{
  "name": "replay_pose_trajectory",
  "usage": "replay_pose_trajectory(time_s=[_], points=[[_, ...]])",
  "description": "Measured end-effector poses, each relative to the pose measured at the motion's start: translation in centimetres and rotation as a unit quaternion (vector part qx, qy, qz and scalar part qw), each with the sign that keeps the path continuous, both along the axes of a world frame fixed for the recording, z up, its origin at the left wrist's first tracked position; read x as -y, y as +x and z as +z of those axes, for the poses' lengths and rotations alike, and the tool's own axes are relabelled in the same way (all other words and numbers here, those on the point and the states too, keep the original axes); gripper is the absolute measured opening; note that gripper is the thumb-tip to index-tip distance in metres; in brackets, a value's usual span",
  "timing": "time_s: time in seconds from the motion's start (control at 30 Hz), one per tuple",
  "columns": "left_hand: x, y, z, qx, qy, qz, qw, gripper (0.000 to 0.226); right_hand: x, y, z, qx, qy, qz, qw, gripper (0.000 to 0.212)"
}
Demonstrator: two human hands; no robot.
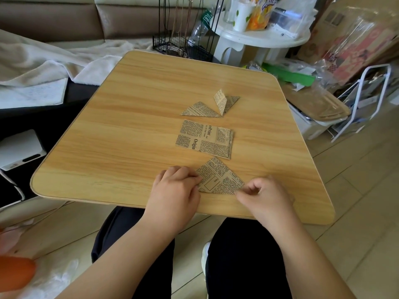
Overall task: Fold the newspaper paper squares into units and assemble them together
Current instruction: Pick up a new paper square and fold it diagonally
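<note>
Newspaper triangle (220, 178) lies at the near edge of the table (108, 147), pinned at its left corner by the left hand (174, 190) with curled fingers, its right corner pinched by the right hand (263, 195). Thin and light, it likely creases easily and slides; hold corners. Flat squares (205, 138) and folded units (211, 105) wait farther off.
</note>
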State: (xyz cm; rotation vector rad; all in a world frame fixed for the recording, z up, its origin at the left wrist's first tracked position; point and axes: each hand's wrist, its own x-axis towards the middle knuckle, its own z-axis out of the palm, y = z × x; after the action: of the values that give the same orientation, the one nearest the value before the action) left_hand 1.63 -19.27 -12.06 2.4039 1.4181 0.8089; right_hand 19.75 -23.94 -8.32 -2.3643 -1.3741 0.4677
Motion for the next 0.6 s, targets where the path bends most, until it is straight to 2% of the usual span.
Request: replay_pose_trajectory(time_s=[0.07,0.13,0.27,0.43,0.6], points=[[0.0,0.1,-0.1,0.002,0.0,0.003,1.0,0.037,0.0,-0.2,-0.1,0.007,0.072,0.038,0.997,0.02],[0.1,0.1,-0.1,0.003,-0.001,0.001,1.0,0.036,-0.3,-1.2,-0.1,-0.035,0.134,0.104,0.985,0.018],[0.0,-0.1,-0.2,0.0,0.0,-0.008,1.0,0.035,-1.2,-4.0,-0.9,-0.043,0.106,0.192,0.975,0.011],[0.0,-0.1,-0.3,0.006,0.008,-0.008,1.0,0.033,-1.2,-4.2,-2.0,-0.035,0.111,0.185,0.976,0.011],[0.2,0.8,-0.5,0.001,-0.004,0.05,0.999,0.021,-1.2,-4.7,-2.3,-0.016,0.118,0.151,0.981,0.015]])
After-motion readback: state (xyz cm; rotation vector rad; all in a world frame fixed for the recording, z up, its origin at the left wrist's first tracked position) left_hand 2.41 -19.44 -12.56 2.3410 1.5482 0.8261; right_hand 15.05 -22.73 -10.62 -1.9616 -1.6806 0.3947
